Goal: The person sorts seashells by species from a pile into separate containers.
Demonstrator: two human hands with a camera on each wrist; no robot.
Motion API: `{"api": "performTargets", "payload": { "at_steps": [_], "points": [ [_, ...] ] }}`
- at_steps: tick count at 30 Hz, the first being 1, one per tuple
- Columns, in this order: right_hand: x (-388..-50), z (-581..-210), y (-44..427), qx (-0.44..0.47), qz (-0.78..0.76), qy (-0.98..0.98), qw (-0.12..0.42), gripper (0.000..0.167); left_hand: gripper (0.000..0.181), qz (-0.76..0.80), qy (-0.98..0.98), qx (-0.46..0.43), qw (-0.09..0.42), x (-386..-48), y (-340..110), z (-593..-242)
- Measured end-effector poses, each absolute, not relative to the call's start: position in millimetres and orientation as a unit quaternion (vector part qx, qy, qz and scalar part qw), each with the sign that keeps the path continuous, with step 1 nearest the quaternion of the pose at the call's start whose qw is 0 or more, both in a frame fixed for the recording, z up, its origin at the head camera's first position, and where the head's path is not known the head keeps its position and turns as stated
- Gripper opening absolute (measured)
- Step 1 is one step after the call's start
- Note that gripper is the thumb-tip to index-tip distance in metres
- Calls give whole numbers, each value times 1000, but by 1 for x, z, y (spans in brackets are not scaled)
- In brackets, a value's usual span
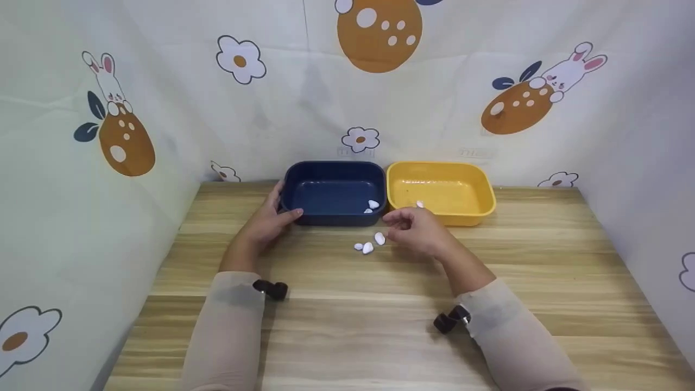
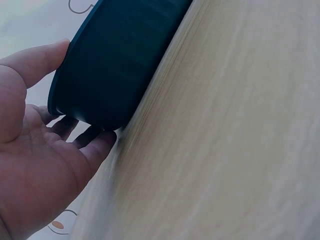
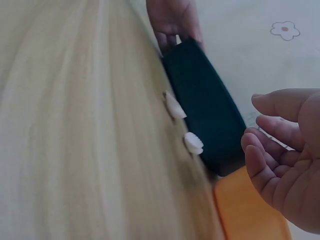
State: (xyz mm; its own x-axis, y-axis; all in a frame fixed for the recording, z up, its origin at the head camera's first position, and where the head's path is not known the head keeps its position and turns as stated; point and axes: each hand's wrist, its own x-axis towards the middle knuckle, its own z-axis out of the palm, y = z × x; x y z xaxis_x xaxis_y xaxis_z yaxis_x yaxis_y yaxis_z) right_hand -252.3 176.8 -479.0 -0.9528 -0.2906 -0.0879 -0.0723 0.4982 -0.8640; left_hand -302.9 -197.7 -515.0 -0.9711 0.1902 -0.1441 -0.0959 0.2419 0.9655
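Observation:
My left hand [image 1: 265, 221] grips the left end of a dark blue plastic bin [image 1: 331, 220], thumb on its rim and fingers curled against the outer end wall [image 2: 100, 85]. Two small white pieces, like pebbles or shells [image 1: 373, 204], lie in that bin's front right corner. My right hand [image 1: 421, 231] hovers by the front left corner of a yellow bin [image 1: 467, 219], fingers loosely bent, nothing visible between them. Left of it, several similar white pieces [image 1: 379, 238] lie on the table; two [image 3: 193, 143] show in the right wrist view. Another white piece [image 1: 419, 204] shows inside the yellow bin.
Both bins stand side by side at the back of a wood-grain table [image 1: 347, 326], close to a patterned cloth wall [image 1: 282, 108]. More cloth hangs at left and right. Each forearm wears a black camera mount [image 1: 274, 290].

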Motion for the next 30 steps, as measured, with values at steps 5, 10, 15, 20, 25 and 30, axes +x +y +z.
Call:
{"api": "performTargets", "payload": {
  "at_steps": [5, 10, 15, 20, 25, 30],
  "points": [
    [-254, -495, 172, -133, -494, 848, 137, 38, 100, 605, 787, 31, 117, -303, -198, -514],
    [-257, -507, 171, -144, -495, 845, 140, 38, 100, 605, 787, 22, 122, -302, -198, -512],
    [-259, -513, 172, -149, -479, 853, 145, 39, 100, 602, 789, 19, 120, -303, -198, -513],
    [-259, -515, 173, -159, -454, 865, 143, 36, 101, 609, 784, 21, 119, -303, -198, -513],
    [-257, -516, 172, -169, -432, 874, 144, 35, 101, 609, 784, 20, 118, -303, -198, -513],
    [-257, -517, 170, -178, -416, 881, 135, 30, 101, 617, 778, 27, 120, -303, -197, -513]
  ]
}}
